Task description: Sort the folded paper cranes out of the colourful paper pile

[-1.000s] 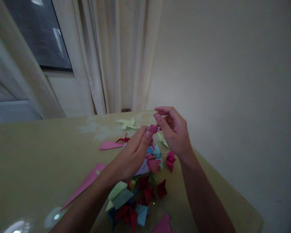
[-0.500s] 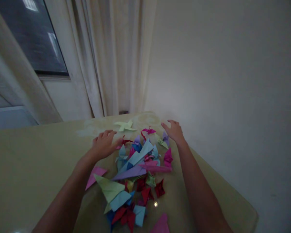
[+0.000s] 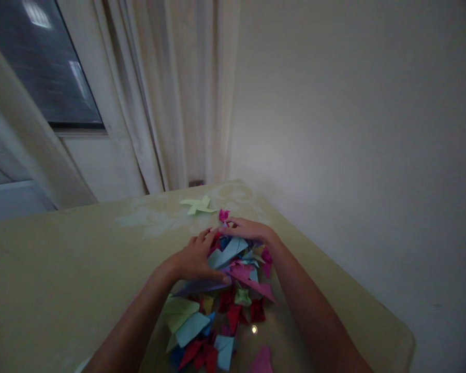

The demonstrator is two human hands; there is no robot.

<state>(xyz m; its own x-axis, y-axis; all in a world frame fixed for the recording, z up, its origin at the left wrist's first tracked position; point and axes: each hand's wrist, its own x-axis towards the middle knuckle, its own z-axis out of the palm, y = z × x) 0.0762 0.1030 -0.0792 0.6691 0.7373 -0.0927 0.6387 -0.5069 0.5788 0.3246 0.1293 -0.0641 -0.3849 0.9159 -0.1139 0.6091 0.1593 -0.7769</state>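
Note:
A heap of folded paper origami lies on the table between my arms. My left hand rests against the heap's left side, fingers stretched out and thumb over a purple paper plane. My right hand curves over the far end with its fingers extended, close to the left fingertips. Between them are a light blue paper plane and a pink paper plane. A small magenta origami piece sits just beyond the right fingers. Nearer are red origami pieces and a pale green folded paper. The hands partly hide the far pieces.
A pale green pinwheel-shaped paper lies apart near the table's far edge. The yellowish table meets a white wall on the right. Curtains and a dark window are behind. A pink paper lies at the front.
Both hands have moved inward onto the heap from its two sides. The far pieces are pushed closer together, and the pink paper at the left is now out of sight.

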